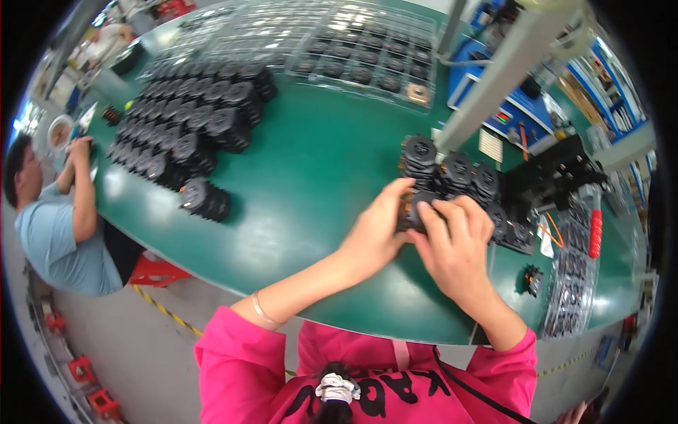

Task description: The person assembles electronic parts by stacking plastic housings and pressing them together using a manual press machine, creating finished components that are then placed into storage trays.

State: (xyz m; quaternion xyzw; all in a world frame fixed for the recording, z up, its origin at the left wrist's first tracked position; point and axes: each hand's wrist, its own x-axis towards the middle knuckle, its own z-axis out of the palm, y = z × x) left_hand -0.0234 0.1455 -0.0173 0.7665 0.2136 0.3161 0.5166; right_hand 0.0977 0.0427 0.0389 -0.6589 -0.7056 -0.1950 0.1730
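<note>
Both of my hands meet at a stack of round black parts (424,206) on the right half of the green table. My left hand (376,225) grips its left side with thumb and fingers. Curled over the top and right side are the fingers of my right hand (455,237). My hands hide much of this stack, and some copper colour shows at its left. Right behind and beside it stand more stacks of round black parts (458,171), close to my fingertips.
Many black stacks (201,120) fill the left of the green table (304,177). Clear trays (360,56) lie at the back. Right are a metal post (494,81), a black fixture (551,177), a red handle (595,233) and a small black part (532,280). Another person (63,226) sits left.
</note>
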